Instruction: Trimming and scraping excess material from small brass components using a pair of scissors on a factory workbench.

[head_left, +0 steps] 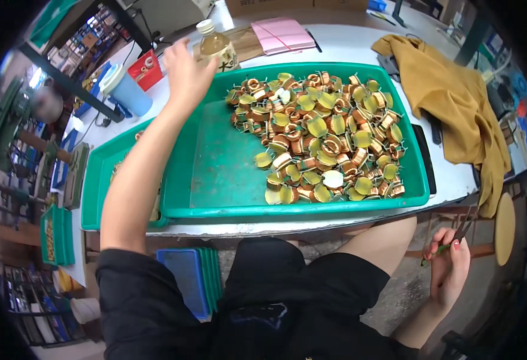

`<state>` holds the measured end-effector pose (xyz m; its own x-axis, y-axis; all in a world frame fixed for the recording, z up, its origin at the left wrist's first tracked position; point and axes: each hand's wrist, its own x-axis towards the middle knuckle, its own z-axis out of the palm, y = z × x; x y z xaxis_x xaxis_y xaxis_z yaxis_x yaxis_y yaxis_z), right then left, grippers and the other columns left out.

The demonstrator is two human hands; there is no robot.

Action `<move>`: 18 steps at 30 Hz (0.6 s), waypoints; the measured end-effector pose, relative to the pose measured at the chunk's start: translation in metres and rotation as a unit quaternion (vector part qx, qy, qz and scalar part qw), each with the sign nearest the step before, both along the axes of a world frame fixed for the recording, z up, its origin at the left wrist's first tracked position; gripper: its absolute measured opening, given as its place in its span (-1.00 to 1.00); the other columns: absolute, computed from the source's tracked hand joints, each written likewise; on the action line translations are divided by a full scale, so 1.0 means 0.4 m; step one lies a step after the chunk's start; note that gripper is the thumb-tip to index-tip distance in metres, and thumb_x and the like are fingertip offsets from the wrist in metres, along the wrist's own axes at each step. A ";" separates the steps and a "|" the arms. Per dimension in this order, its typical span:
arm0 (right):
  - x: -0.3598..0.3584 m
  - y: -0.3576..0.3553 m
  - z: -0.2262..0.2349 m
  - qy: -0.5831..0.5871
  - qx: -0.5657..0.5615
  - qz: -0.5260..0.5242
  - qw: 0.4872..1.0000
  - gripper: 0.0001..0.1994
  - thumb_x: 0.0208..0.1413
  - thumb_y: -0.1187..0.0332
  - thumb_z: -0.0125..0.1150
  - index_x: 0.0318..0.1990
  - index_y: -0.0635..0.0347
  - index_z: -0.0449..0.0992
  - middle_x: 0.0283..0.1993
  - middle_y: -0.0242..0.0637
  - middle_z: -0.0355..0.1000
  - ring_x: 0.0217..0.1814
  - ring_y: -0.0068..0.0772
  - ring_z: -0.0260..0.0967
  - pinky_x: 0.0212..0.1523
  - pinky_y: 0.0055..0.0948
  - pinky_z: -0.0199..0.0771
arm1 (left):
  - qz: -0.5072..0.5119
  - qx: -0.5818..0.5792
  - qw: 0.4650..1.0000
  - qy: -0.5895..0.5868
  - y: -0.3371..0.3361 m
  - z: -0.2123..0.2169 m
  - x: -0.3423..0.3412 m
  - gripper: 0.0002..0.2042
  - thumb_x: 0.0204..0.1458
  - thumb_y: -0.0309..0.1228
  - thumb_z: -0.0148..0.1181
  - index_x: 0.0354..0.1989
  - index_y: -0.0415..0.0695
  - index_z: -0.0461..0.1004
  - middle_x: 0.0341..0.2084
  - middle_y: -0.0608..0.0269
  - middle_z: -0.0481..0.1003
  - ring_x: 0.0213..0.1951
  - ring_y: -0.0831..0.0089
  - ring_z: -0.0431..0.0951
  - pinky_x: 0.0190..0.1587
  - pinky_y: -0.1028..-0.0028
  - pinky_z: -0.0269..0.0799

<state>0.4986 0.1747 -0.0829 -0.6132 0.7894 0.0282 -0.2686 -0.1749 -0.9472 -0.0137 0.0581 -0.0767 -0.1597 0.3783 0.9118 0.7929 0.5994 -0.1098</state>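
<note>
My left hand [188, 75] is raised over the far left corner of a large green tray [224, 171], fingers apart and holding nothing. Just beyond it stands a bottle [215, 47] with a pale cap; whether the fingers touch it I cannot tell. Copper-wound ring coils [329, 144], many with yellowish plates, are heaped in the right part of the tray. Off the table's edge at the lower right, my right hand [448, 267] is closed around a slim, dark metal hand tool [467, 223] with a green handle end. Its exact kind is unclear.
A second green tray [95, 198] adjoins on the left, partly behind my left arm. A blue cup [128, 90] and red box [146, 70] stand beyond it. Pink paper [281, 35] lies at the back. A mustard cloth [455, 108] hangs over the right edge.
</note>
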 end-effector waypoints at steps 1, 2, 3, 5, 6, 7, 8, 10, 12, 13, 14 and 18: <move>0.016 -0.001 -0.018 0.014 -0.010 -0.004 1.000 -0.84 0.18 0.35 -0.12 -0.31 0.28 0.28 -0.23 -0.11 0.29 -0.37 -0.49 0.19 -0.36 -0.53 0.23 | -0.041 -0.056 0.994 -0.084 -0.017 0.001 0.038 -0.58 -0.22 -0.35 0.26 -0.20 -0.35 0.34 -0.40 0.05 0.43 -0.35 0.21 0.42 -0.19 0.35 0.36; 0.026 -0.006 -0.035 0.029 -0.020 -0.007 0.999 -0.84 0.18 0.35 -0.12 -0.31 0.28 0.28 -0.23 -0.11 0.28 -0.37 -0.48 0.19 -0.36 -0.52 0.23 | -0.077 -0.114 0.977 -0.165 -0.040 0.001 0.078 -0.61 -0.22 -0.39 0.24 -0.20 -0.32 0.35 -0.39 0.06 0.44 -0.36 0.21 0.42 -0.23 0.36 0.36; 0.031 -0.012 -0.050 0.035 -0.028 -0.015 0.999 -0.84 0.18 0.35 -0.12 -0.31 0.28 0.28 -0.23 -0.11 0.28 -0.37 -0.48 0.19 -0.36 -0.52 0.23 | -0.058 -0.143 0.947 -0.283 -0.068 -0.006 0.125 -0.63 -0.20 -0.41 0.23 -0.19 -0.29 0.36 -0.38 0.08 0.44 -0.37 0.24 0.43 -0.25 0.36 0.38; 0.029 -0.028 -0.078 0.028 -0.061 -0.023 0.997 -0.85 0.17 0.36 -0.11 -0.32 0.28 0.28 -0.23 -0.12 0.28 -0.37 -0.48 0.19 -0.35 -0.52 0.23 | -0.037 -0.176 0.902 -0.392 -0.083 -0.026 0.139 -0.64 -0.19 -0.42 0.22 -0.17 -0.26 0.37 -0.37 0.11 0.45 -0.38 0.26 0.44 -0.27 0.36 0.39; 0.028 -0.031 -0.088 0.025 -0.077 -0.021 0.997 -0.85 0.17 0.36 -0.11 -0.32 0.28 0.28 -0.23 -0.12 0.28 -0.37 -0.48 0.19 -0.35 -0.52 0.23 | -0.037 -0.158 0.868 -0.470 -0.093 -0.046 0.125 -0.65 -0.15 -0.42 0.22 -0.15 -0.25 0.36 -0.34 0.12 0.45 -0.38 0.34 0.44 -0.31 0.40 0.41; 0.028 -0.034 -0.094 0.021 -0.091 -0.019 0.995 -0.85 0.17 0.36 -0.11 -0.32 0.27 0.28 -0.23 -0.12 0.28 -0.38 -0.48 0.19 -0.35 -0.52 0.23 | -0.037 -0.137 0.827 -0.544 -0.101 -0.057 0.111 -0.66 -0.10 -0.43 0.22 -0.13 -0.24 0.36 -0.32 0.14 0.45 -0.37 0.42 0.44 -0.35 0.44 0.43; 0.025 -0.033 -0.097 0.026 -0.091 -0.019 0.995 -0.85 0.17 0.36 -0.11 -0.32 0.27 0.28 -0.23 -0.12 0.28 -0.38 -0.48 0.19 -0.35 -0.52 0.23 | -0.055 -0.107 0.804 -0.583 -0.085 -0.048 0.105 -0.63 -0.08 -0.41 0.23 -0.09 -0.24 0.34 -0.31 0.14 0.45 -0.37 0.43 0.45 -0.35 0.45 0.44; 0.018 -0.034 -0.096 0.021 -0.095 -0.016 0.995 -0.86 0.17 0.36 -0.11 -0.32 0.27 0.28 -0.25 -0.13 0.27 -0.38 -0.48 0.18 -0.34 -0.52 0.23 | -0.071 -0.074 0.781 -0.615 -0.069 -0.039 0.101 -0.61 -0.06 -0.38 0.23 -0.06 -0.25 0.32 -0.31 0.14 0.45 -0.36 0.43 0.46 -0.34 0.46 0.45; 0.008 -0.031 -0.094 0.016 -0.098 -0.004 0.995 -0.86 0.17 0.37 -0.10 -0.32 0.26 0.28 -0.26 -0.14 0.27 -0.39 -0.48 0.18 -0.34 -0.52 0.22 | -0.098 -0.036 0.702 -0.704 -0.074 -0.055 0.097 -0.54 -0.05 -0.33 0.26 -0.02 -0.30 0.28 -0.30 0.11 0.44 -0.35 0.42 0.48 -0.33 0.48 0.45; 0.008 -0.032 -0.094 0.021 -0.100 0.003 0.995 -0.86 0.17 0.37 -0.10 -0.32 0.26 0.28 -0.26 -0.14 0.27 -0.39 -0.48 0.18 -0.34 -0.52 0.22 | -0.106 -0.033 0.698 -0.708 -0.071 -0.070 0.087 -0.53 -0.06 -0.33 0.28 -0.03 -0.32 0.28 -0.31 0.12 0.44 -0.34 0.42 0.48 -0.33 0.49 0.45; 0.017 -0.038 -0.094 0.015 -0.098 -0.008 0.995 -0.86 0.17 0.37 -0.10 -0.32 0.26 0.28 -0.27 -0.15 0.27 -0.39 -0.48 0.17 -0.34 -0.51 0.22 | -0.110 -0.027 0.694 -0.711 -0.069 -0.079 0.081 -0.52 -0.08 -0.34 0.30 -0.04 -0.33 0.28 -0.33 0.13 0.44 -0.34 0.42 0.49 -0.33 0.49 0.45; 0.013 -0.040 -0.113 -0.004 -0.097 -0.017 0.995 -0.87 0.18 0.37 -0.12 -0.32 0.25 0.28 -0.30 -0.16 0.25 -0.40 -0.49 0.17 -0.34 -0.51 0.22 | -0.128 -0.026 0.725 -0.676 -0.028 -0.076 0.105 -0.52 -0.14 -0.40 0.34 -0.06 -0.32 0.30 -0.36 0.17 0.44 -0.36 0.46 0.49 -0.34 0.52 0.45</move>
<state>0.5038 0.1589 -0.1280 -0.5849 0.8003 -0.1317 -0.2704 -0.3455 -0.8986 0.0281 0.0468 -0.1072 -0.8123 0.5825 -0.0304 0.2811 0.4366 0.8546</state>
